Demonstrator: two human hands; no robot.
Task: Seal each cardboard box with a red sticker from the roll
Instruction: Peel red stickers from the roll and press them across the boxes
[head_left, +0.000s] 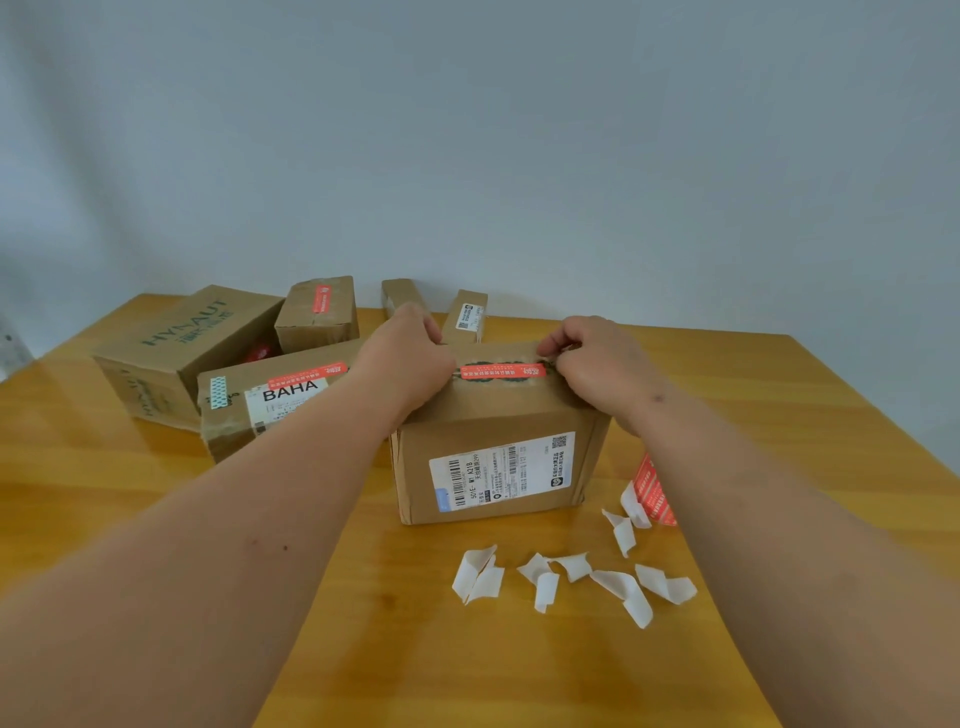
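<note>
A cardboard box (498, 415) with a white shipping label on its front stands at the table's middle. A red sticker (503, 371) lies flat across its top seam. My left hand (410, 358) has curled fingers on the sticker's left end, and my right hand (597, 358) pinches its right end with curled fingers. The red sticker roll (652, 493) stands on the table to the right of the box, partly hidden by my right forearm.
Several curled white backing papers (571, 577) lie in front of the box. On the left are a "BAHA" box (270, 410) with a red sticker, a large "HYNAUT" box (176, 343), and a small stickered box (317, 312). Two narrow boxes (465, 317) stand behind on the wooden table (156, 519).
</note>
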